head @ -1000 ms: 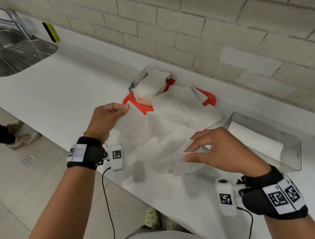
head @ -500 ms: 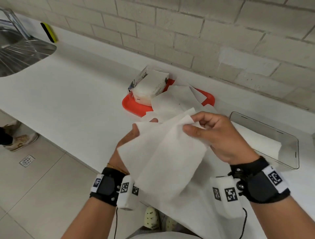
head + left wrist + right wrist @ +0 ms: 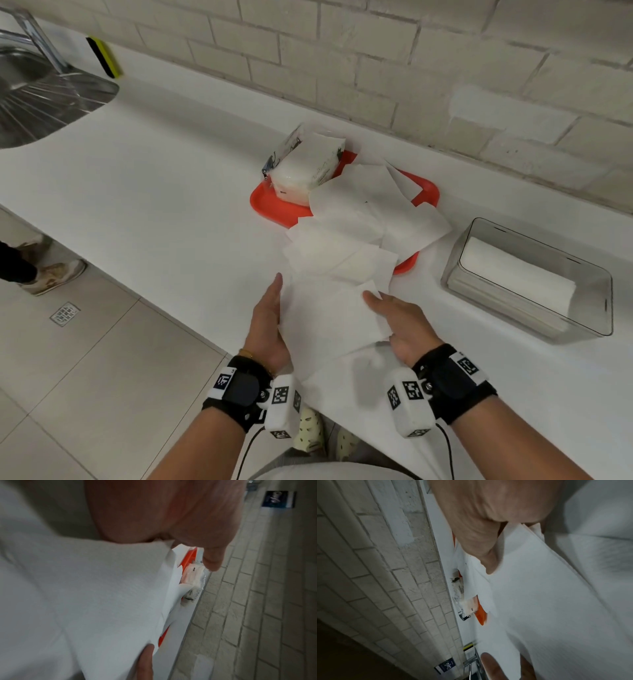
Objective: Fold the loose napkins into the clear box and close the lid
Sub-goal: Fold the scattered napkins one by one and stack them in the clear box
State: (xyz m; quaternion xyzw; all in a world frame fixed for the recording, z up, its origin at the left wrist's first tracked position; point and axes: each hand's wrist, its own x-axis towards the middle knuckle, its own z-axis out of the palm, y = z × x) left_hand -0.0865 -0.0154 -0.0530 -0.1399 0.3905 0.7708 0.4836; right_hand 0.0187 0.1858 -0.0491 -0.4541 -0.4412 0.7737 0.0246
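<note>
Left hand [image 3: 269, 325] flat along the left edge of the napkin [image 3: 329, 318], fingers straight and together, thumb tucked under the sheet in the left wrist view: pressing and steadying, no real grip. Napkin itself spread on the white counter [image 3: 154, 192] at the near edge, one corner drooping past the lip toward the floor. Thin, soft, almost weightless by the look of it; likely to crease wherever pressed, drift in any draught, and tear if tugged hard. Best taken by opposite edges or corners with a light pinch, then smoothed flat with open palms. Beyond it, more loose napkins [image 3: 359, 233] fanned over the red tray [image 3: 274, 202], overlapping one another (easy to lift two at once, probably), with a wrapped pack of napkins [image 3: 305, 164] at the tray's far left end. Right hand [image 3: 400, 322] on the napkin's right side, fingers extended and only slightly bent, fingertips laid on a folded-over flap, thumb under the paper's edge in the right wrist view: resting and guiding, not clenched. Farther right, well apart from both hands, the clear box [image 3: 527, 274] on the counter, lid not identifiable, already holding a folded white stack against its far wall.
</note>
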